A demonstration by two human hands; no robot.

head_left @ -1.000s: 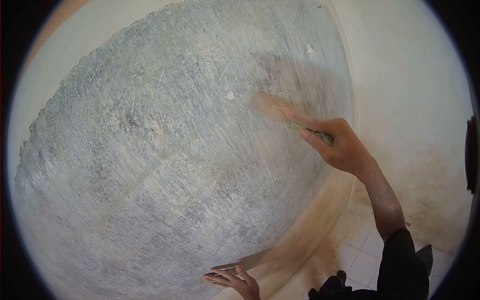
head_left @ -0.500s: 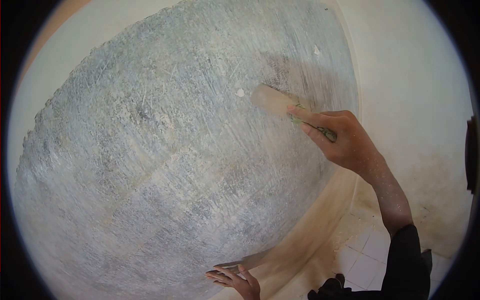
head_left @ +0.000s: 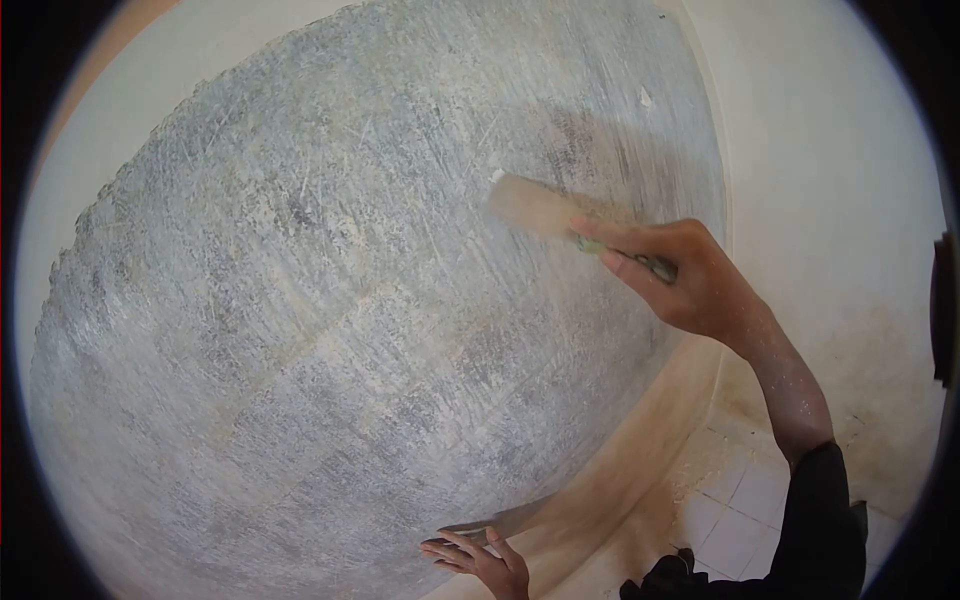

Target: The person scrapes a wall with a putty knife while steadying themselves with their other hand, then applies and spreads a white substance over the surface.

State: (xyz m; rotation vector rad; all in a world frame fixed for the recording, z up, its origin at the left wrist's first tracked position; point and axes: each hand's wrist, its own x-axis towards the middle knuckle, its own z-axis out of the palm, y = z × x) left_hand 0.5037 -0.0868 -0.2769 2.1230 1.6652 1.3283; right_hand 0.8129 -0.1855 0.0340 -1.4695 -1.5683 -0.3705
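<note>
My right hand (head_left: 685, 272) is closed round the handle of a scraper (head_left: 535, 208) with a wide, flat blade. The blade lies against the rough grey scraped area of the wall (head_left: 330, 340), its front end at a small white spot (head_left: 497, 176). Low in the view, my left hand (head_left: 490, 562) has its fingers stretched out and apart at the lower part of the wall, with a dark shadow beside them.
Smooth off-white wall (head_left: 820, 180) borders the grey area at the right, past a corner line. White floor tiles (head_left: 735, 520) with pale debris show at lower right. A white chip mark (head_left: 645, 96) is at the upper right of the grey area.
The scraper has moved a little left along the wall, its blade reaching the white spot that was just clear of it. My left hand stays low at the wall.
</note>
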